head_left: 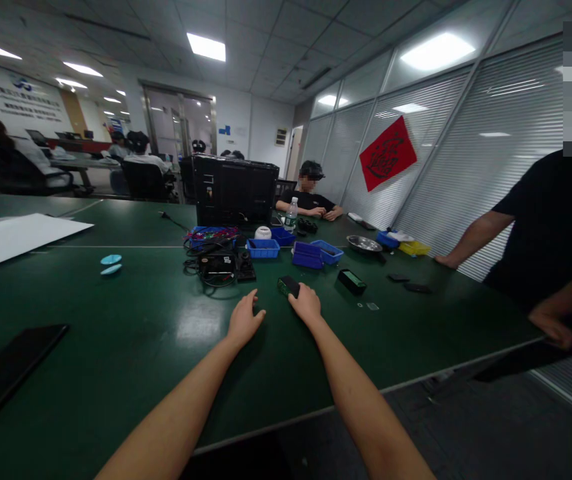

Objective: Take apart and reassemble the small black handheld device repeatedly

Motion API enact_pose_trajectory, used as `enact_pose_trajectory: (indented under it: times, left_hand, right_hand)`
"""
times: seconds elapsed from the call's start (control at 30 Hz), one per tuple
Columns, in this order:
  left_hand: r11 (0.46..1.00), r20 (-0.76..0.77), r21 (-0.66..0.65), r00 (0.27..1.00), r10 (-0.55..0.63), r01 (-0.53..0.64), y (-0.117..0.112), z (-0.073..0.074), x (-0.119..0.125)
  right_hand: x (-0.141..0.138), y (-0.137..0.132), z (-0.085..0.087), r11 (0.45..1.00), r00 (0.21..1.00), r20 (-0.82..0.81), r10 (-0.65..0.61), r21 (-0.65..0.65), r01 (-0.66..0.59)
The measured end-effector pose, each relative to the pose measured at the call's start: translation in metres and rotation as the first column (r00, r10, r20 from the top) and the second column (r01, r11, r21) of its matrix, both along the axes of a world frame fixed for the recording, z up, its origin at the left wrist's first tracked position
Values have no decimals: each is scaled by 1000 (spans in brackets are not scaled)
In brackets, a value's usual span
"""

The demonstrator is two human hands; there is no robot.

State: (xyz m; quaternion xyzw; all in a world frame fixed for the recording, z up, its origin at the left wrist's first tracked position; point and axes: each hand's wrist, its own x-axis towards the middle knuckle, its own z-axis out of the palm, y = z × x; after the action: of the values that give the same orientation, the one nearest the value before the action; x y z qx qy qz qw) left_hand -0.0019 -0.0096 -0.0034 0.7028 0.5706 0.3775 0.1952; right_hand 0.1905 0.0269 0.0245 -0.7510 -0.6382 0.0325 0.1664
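Note:
Both my arms reach out over a dark green table (131,347). My right hand (307,305) rests on the table with its fingers closed on the near end of a small black device (289,286). My left hand (244,320) lies on the table a little to the left, fingers loosely stretched forward and holding nothing. A second small black and green box (351,281) lies to the right of my right hand, apart from it.
Beyond my hands lie a black tangle of cables and a charger (219,264), blue bins (263,248), a white ball (263,233), a metal bowl (364,244) and a big black crate (236,190). A black phone (6,370) lies near left. A person (556,247) leans on the right edge; another person (311,200) sits across.

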Motion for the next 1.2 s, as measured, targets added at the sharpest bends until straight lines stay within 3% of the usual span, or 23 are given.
enact_pose_trajectory:
  times: [0.27,0.6,0.83,0.9,1.07,1.2]
  left_hand:
    - [1000,1,-6,1000,-1,1,0,1,-1]
    - [1000,0,-23,1000,11,-11,-2,5,1]
    - [1000,-4,-9,1000,11,-11,-1,2,1]
    - [1000,-6,-16,1000,15,-15,-1,3,1]
    - [999,1,-30,1000,17,-17,-2,6,2]
    - [1000,8,-23,1000,20,-20,-2,7,2]
  right_hand:
    - [-7,-8,9,999,999,45,-7,44,5]
    - [-28,-24,12,984,967,223,125,100,-150]
    - [-32,-24,10,975,975,176,137,149,-164]
    - [-28,-21,10,983,985,124,116,131,-132]
    - [-15,-15,14,996,998,2,56,-65,-56]
    - [-11,-13,14,997,999,-8,35,-69,-36]
